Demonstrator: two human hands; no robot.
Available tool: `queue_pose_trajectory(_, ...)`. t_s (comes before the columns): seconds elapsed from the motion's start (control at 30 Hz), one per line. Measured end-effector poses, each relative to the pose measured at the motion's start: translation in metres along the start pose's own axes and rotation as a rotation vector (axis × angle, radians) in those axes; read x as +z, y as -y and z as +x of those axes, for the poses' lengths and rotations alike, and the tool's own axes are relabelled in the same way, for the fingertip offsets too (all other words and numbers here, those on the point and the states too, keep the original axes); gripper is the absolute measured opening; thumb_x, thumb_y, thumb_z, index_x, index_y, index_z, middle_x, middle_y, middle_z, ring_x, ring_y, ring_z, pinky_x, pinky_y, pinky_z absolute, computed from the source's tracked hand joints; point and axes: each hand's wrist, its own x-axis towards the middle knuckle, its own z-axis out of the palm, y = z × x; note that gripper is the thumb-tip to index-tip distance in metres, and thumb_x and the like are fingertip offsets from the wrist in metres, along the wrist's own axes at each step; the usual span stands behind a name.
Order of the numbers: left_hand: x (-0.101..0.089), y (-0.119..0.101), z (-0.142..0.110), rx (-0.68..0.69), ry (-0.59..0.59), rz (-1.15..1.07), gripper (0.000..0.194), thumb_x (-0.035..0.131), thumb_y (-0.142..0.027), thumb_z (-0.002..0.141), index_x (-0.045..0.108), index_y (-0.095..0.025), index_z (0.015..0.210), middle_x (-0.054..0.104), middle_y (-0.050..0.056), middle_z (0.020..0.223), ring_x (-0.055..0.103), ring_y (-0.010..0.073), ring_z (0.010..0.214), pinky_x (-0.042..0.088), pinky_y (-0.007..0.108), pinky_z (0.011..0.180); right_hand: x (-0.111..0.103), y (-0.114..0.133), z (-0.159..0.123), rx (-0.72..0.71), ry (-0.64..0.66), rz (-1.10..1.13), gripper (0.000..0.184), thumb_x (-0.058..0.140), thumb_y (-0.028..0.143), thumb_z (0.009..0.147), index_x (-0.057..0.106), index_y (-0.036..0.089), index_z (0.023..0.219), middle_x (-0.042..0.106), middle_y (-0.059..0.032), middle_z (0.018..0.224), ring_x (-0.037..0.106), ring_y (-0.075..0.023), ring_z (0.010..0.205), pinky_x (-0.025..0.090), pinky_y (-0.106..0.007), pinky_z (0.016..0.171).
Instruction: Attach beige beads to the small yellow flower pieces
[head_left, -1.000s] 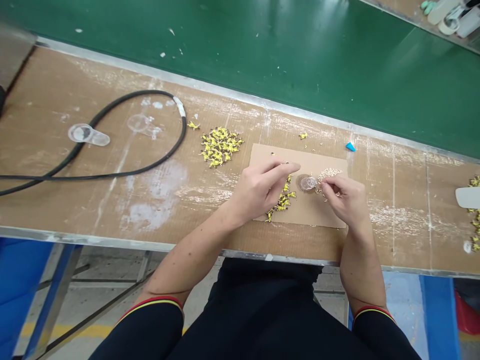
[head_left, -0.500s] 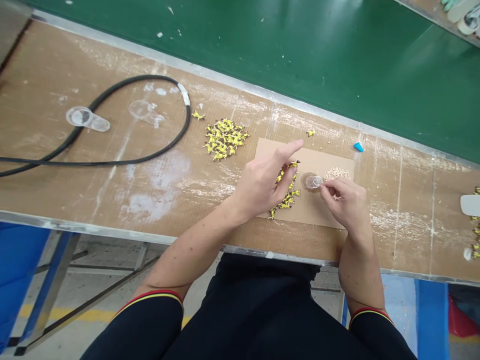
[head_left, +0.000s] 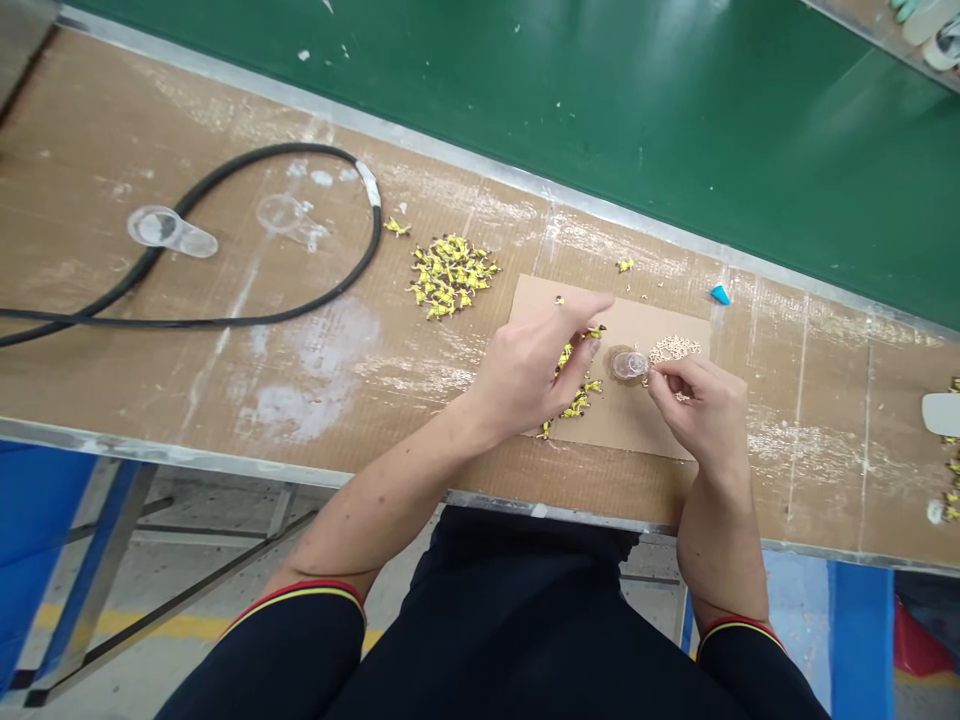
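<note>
My left hand holds a small yellow figure with dark ends at its fingertips, the index finger stretched out above it. Under and beside that hand lie more yellow figures on a cardboard sheet. My right hand is closed, thumb and index finger pinched together; what lies between them is too small to make out. Just left of the pinch stands a small clear plastic cup. A heap of tiny cream-coloured pieces lies behind the right fingers, partly hidden.
Left of the sheet is a pile of yellow figures. A black cable loops across the table, near a clear plastic scoop-like piece. A blue cone-shaped piece lies behind the sheet. Beyond runs a green surface.
My left hand has shifted slightly right, the yellow figure moving with it. The right fingertips have drawn a little to the right, away from the clear cup.
</note>
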Motion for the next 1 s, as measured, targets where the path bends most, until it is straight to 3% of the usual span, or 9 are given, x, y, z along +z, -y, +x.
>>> queue_pose_trajectory(0.13, 0.004, -0.012, 0.001, -0.083, 0.091, -0.222, 0.013, 0.058, -0.009, 0.096, 0.068, -0.017, 0.102, 0.080, 0.003, 0.096, 0.074, 0.0119, 0.084, 0.058, 0.022, 0.080, -0.003, 0.008, 0.000, 0.015, -0.121, 0.187, 0.013, 0.067, 0.019, 0.088, 0.070, 0.024, 0.077, 0.055, 0.0037, 0.057, 0.049, -0.0131, 0.052, 0.039, -0.030, 0.052)
queue_pose_trajectory(0.37, 0.015, -0.022, -0.003, -0.332, 0.222, -0.643, 0.008, 0.064, -0.013, 0.093, 0.071, -0.015, 0.096, 0.078, 0.006, 0.092, 0.072, 0.0131, 0.079, 0.058, 0.025, 0.072, 0.002, 0.023, -0.006, -0.027, -0.195, 0.493, 0.013, 0.067, 0.015, 0.084, 0.069, 0.027, 0.080, 0.056, 0.0033, 0.058, 0.051, -0.0156, 0.054, 0.040, -0.033, 0.053)
queue_pose_trajectory(0.63, 0.024, -0.022, -0.010, -0.446, 0.239, -0.807, 0.013, 0.071, -0.022, 0.092, 0.078, -0.016, 0.101, 0.080, 0.007, 0.091, 0.072, 0.0144, 0.076, 0.060, 0.028, 0.070, 0.011, 0.019, -0.012, -0.028, -0.177, 0.573, 0.010, 0.061, 0.026, 0.089, 0.061, 0.027, 0.078, 0.058, 0.0007, 0.064, 0.053, -0.0180, 0.058, 0.042, -0.036, 0.057)
queue_pose_trajectory(1.0, 0.029, -0.023, -0.015, -0.476, 0.216, -0.860, 0.016, 0.075, -0.028, 0.092, 0.080, -0.016, 0.100, 0.081, 0.007, 0.086, 0.075, 0.0145, 0.072, 0.064, 0.027, 0.070, 0.015, 0.024, -0.015, 0.092, -0.082, 0.733, 0.020, 0.060, 0.036, 0.094, 0.059, 0.025, 0.077, 0.061, -0.0025, 0.072, 0.058, -0.0197, 0.068, 0.048, -0.037, 0.063)
